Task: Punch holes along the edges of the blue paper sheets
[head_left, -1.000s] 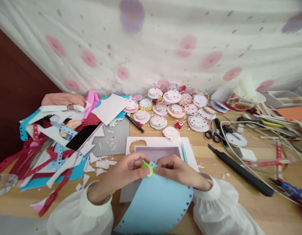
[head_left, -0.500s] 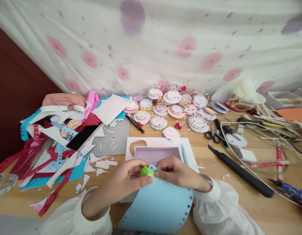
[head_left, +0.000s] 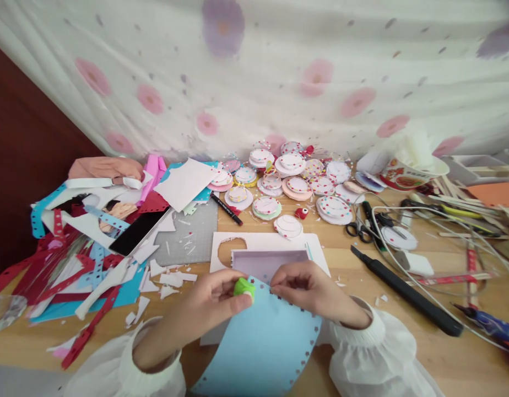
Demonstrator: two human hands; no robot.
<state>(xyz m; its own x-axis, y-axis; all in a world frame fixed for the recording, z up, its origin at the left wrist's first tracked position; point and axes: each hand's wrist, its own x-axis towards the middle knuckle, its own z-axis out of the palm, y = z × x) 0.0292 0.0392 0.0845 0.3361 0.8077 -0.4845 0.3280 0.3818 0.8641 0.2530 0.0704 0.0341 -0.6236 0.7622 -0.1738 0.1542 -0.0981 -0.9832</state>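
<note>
My left hand (head_left: 209,300) is closed around a small green paper punch (head_left: 243,288), which sits at the top corner of a light blue paper sheet (head_left: 271,339). My right hand (head_left: 310,286) pinches the sheet's upper edge, fingers together. Small flower-shaped holes run along the curved right edge of the paper. Behind both hands is a shallow lilac-lined box (head_left: 275,262), partly covered by them. It rests on a white sheet (head_left: 314,241) with an oval cut-out. The sheet hides much of the box's near side.
Several tiered paper discs with beads (head_left: 294,187) stand along the back. Left lie paper scraps (head_left: 91,231), a phone (head_left: 139,231) and a grey cutting mat (head_left: 192,237). Right are a black utility knife (head_left: 407,289), scissors (head_left: 359,231) and a white cable (head_left: 440,212). A red punch (head_left: 301,213) sits mid-table.
The blue sheet has turned and shifted, showing more of its holed edge. My right hand has moved slightly right, away from the punch. My left hand still grips the green punch.
</note>
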